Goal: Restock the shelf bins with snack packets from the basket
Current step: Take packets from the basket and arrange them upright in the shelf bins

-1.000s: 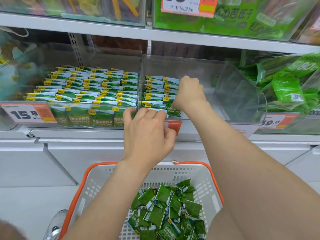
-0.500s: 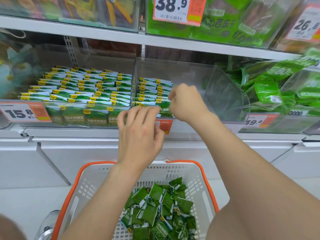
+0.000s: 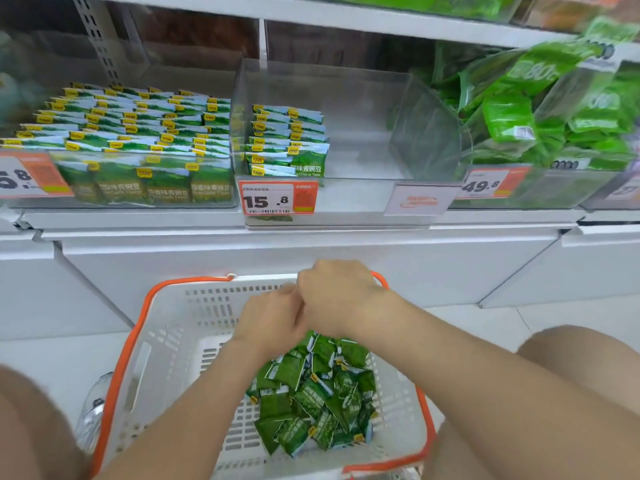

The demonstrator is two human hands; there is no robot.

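A white basket with an orange rim [image 3: 138,327] sits low in front of me and holds a loose pile of small green snack packets [image 3: 311,403]. Both hands hover over the pile's far edge, backs toward me. My left hand [image 3: 273,320] points its fingers down at the packets. My right hand [image 3: 332,292] is curled just beside and above it, touching it. The fingers of both are hidden, so any hold is unclear. On the shelf above, the clear middle bin [image 3: 363,133] has two short rows of the same packets [image 3: 287,140] at its left side.
The left bin [image 3: 131,133] is packed with rows of green packets. The right bin holds bigger green bags [image 3: 536,109]. Price tags [image 3: 277,199] hang on the bin fronts. White cabinet fronts run below the shelf. A clear bottle [image 3: 91,410] lies left of the basket.
Both hands have dropped from the middle bin's front down to the basket. My view has tilted downward, so the shelf sits higher in the frame.
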